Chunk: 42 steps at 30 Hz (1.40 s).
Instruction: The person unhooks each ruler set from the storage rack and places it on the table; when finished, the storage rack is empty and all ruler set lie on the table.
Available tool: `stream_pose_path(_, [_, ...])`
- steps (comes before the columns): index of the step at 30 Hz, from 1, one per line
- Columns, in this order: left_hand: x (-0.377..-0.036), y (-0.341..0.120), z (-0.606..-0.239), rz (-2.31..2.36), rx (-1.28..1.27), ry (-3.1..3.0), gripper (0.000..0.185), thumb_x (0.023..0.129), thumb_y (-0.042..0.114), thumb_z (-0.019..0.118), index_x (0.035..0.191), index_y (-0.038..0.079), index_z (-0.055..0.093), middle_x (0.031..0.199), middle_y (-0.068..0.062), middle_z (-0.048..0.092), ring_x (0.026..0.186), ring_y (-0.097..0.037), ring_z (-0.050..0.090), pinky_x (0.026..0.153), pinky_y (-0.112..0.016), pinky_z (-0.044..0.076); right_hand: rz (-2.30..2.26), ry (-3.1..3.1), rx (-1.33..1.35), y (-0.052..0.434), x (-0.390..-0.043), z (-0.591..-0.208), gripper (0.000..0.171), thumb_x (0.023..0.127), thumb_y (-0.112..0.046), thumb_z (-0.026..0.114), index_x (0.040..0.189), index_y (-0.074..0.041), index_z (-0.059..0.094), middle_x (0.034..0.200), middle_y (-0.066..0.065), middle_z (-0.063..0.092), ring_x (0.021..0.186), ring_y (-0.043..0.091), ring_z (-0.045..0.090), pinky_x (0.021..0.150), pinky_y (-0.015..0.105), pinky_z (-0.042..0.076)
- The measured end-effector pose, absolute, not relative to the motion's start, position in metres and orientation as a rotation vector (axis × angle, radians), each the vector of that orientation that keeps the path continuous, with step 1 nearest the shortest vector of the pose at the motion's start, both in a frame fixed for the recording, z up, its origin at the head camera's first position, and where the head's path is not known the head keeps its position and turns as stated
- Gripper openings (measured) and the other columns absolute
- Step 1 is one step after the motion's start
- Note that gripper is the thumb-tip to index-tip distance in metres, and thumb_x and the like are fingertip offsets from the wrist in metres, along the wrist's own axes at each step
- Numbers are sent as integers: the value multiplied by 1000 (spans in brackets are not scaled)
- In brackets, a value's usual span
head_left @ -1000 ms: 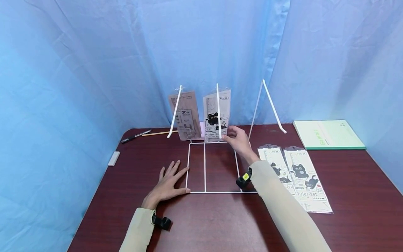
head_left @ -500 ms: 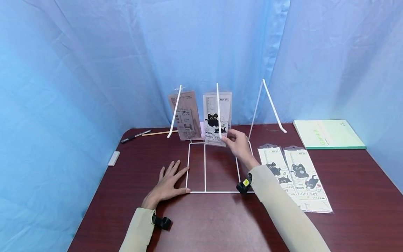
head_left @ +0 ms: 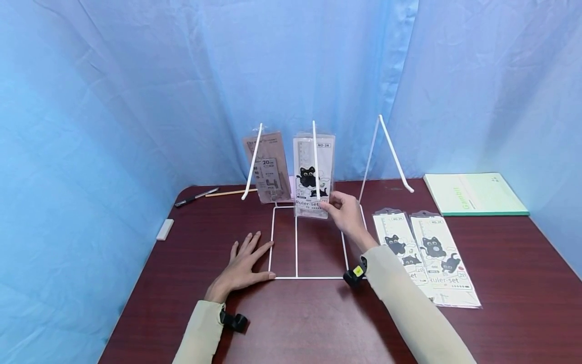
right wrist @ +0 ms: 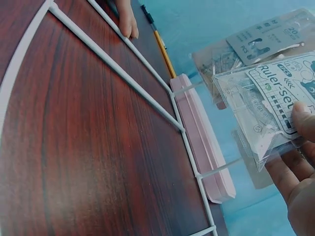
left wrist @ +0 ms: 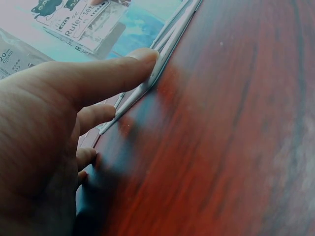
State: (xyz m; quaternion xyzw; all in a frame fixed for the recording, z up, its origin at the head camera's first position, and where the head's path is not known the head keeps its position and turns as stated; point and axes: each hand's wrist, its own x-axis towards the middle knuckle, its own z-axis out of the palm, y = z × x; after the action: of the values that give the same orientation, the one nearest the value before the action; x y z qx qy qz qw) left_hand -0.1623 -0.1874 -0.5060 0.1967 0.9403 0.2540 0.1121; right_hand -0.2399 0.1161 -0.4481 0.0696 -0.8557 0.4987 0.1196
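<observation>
Our right hand [head_left: 346, 211] pinches a ruler-set pack [head_left: 312, 177] at the wire rack's [head_left: 296, 242] back, not yet seated; left hand [head_left: 243, 263] flat w/ straight fingers on rack's left edge. Two packs [head_left: 425, 255] left on desk.

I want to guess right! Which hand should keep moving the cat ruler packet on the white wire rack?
Probably the right hand: it already pinches the cat ruler packet at its lower corner, at the wire rack. The left hand lies flat on the table, fingertips against the rack's base, likely steadying it.
</observation>
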Motion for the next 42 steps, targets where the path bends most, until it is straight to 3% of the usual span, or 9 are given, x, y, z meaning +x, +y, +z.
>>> stream_pose_path(9, [-162,-188,-506,749,591,2770,84,85,53,72,156,25,38,169,-17,13,157,-42,4,119,-72,1,1470,-2445,262,114,-231,-448,27,86,-14,78,69,-2,61,67,13,70,52,1,45,50,19,35])
stream_pose_path(16, [-161,-187,-507,769,577,2769,85,85,53,73,156,24,37,170,-16,13,158,-41,4,120,-71,0,1497,-2417,306,114,-224,-449,35,86,-12,78,63,-4,53,54,0,46,48,2,30,49,19,27])
stream_pose_path(26, [-162,-187,-506,744,571,2767,84,85,54,72,157,25,37,170,-15,12,158,-40,3,120,-71,0,1487,-2413,323,117,-215,-449,25,84,-10,80,68,-2,62,59,10,62,49,2,39,49,18,31])
stream_pose_path(35, [-160,-187,-505,751,574,2770,85,85,52,73,157,24,36,170,-15,12,158,-40,4,120,-70,0,1516,-2403,338,117,-209,-450,27,85,-10,79,66,-3,60,55,4,55,48,-1,35,47,18,29])
stream_pose_path(42, [-161,-187,-506,773,577,2780,84,85,52,73,156,23,39,169,-17,15,157,-42,6,119,-71,1,1569,-2380,343,118,-204,-453,21,84,-9,79,70,0,65,63,15,67,51,-1,44,49,17,35])
